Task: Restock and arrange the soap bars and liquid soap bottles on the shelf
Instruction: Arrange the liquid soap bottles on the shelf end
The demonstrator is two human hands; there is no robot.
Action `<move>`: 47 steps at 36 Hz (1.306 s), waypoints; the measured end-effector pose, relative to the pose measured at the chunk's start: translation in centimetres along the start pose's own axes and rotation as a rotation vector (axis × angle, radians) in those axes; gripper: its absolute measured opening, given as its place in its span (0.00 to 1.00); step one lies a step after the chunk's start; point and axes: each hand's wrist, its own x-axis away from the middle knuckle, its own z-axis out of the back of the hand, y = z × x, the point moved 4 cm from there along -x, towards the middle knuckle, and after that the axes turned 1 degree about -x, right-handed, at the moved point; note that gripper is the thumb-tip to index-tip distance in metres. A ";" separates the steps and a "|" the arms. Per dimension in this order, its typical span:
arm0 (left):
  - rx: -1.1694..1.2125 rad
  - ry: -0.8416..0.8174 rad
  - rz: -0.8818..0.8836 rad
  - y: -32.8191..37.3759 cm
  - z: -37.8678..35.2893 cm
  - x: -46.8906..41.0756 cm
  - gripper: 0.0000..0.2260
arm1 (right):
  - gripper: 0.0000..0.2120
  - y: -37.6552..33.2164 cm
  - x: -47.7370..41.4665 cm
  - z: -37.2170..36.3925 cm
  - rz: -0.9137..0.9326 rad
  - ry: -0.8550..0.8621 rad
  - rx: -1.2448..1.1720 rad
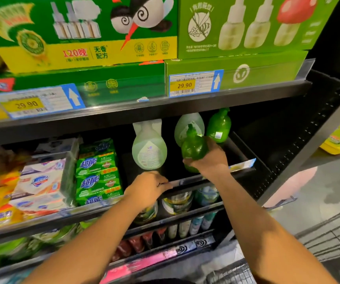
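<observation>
**Bottle in hand over the soap shelf**

Right hand [210,158] grasps a dark green pump bottle [194,148] – fingers wrapped round its round body from the side and below – and holds it close to upright at the front of the middle shelf [172,169], towards that shelf's right end. From this bottle, a second dark green bottle [219,126] stands near at 1 o'clock, a pale green bottle [193,120] sits just behind at 12 o'clock, and a larger pale green bottle [149,148] stands apart at 9 o'clock.

Left hand [148,187] sits at 7 o'clock from the held bottle, its fingers curled over the front rail [185,182] of the shelf, gripping it.

Further along at 9 o'clock, green soap bar packs [98,171] are stacked, with white soap bar packs [42,181] just beside them on the left. On the shelf above, at 12 o'clock, lie green boxes [83,27] with price tags [193,84] below them – both read 29.90. A wire cart [329,232] shows at 4 o'clock.
</observation>
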 end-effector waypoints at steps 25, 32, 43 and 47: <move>0.103 0.014 -0.068 -0.6 -0.3 -0.1 0.18 | 0.26 6.5 -6.0 5.3 0.058 0.219 -0.056; 0.100 -0.035 -0.039 -0.8 -0.4 -0.6 0.14 | 0.53 6.7 -11.0 5.2 -0.023 0.123 -0.244; 0.128 -0.034 -0.085 -0.1 0.1 -0.8 0.23 | 0.49 6.6 -11.8 5.0 -0.056 0.172 -0.169; 0.119 0.005 -0.090 -0.6 -0.3 -0.9 0.22 | 0.50 6.5 -12.5 4.8 -0.061 0.121 -0.167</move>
